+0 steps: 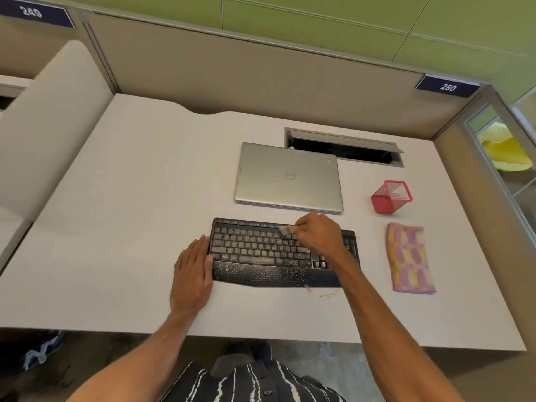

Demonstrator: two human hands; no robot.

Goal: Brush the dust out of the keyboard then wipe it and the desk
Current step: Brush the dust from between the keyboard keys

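Busy with the first job: brushing. Working on the black keyboard (284, 253), which lies in the middle of the desk (130, 227), just in front of a closed laptop (288, 177).

Holding a small pale brush (287, 229) in the right hand (319, 233), fingers curled round it, bristles down on the top rows of keys. Hard to see the brush well, a bit blurry. Pressing the left hand (193, 271) flat on the desk against the keyboard's left end, fingers straight, thumb touching the edge, most likely to stop it from sliding.

Lots of pale dust to see on the keys and on the bumpy rest along the front. So, by the look of it, not far along with the brushing, and no wiping done yet.

Next, probably: sweep row by row, pushing the dust toward the front and off the edge. Go softly between the keys. Keep the left hand pressing.

After that, put the brush down and reach for the pink and yellow cloth (409, 258), lying on the desk to the right of the keyboard, near a red mesh pen cup (390, 197). Mind the little crumbs and the brown marks (324, 293) on the desk, just in front of the keyboard.
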